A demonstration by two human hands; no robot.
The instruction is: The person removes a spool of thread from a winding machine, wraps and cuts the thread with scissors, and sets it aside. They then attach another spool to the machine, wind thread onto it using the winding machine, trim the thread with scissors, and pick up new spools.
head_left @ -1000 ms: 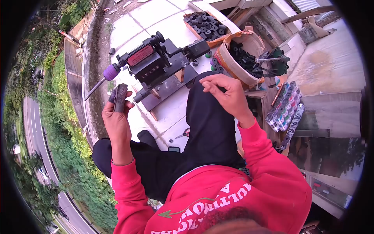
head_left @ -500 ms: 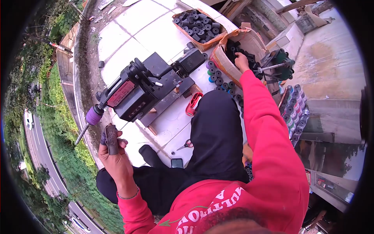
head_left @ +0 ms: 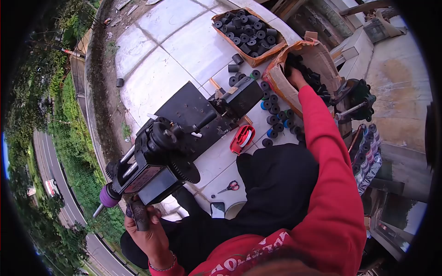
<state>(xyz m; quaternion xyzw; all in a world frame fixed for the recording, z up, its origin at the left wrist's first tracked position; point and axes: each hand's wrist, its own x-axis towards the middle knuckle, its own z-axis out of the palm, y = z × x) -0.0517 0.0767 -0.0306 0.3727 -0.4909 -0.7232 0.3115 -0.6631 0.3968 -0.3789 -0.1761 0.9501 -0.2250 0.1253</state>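
Note:
My left hand (head_left: 149, 237) is closed around a dark, worn, leathery-looking piece (head_left: 140, 215), gripped between thumb and fingers. It is beside the near end of a black winding machine (head_left: 159, 158), just below a purple-covered roll (head_left: 109, 195) on the machine's metal shaft. My right hand (head_left: 297, 77) reaches into an open cardboard box (head_left: 276, 76) holding black cylindrical spools (head_left: 313, 79). Its fingers are hidden among the box's contents, so I cannot see whether they hold anything.
A second cardboard box (head_left: 256, 63) with several black spools stands at the back. Loose spools (head_left: 274, 109) sit on the tiles beside a red tape dispenser (head_left: 241, 139), scissors (head_left: 232, 186) and a phone (head_left: 217, 209). Wrapped rolls (head_left: 366, 152) are at right; a ledge borders the left.
My right hand has gone deeper into the box, hiding its fingers. The view has shifted, and the machine appears larger and closer to my left hand, which still grips the dark piece.

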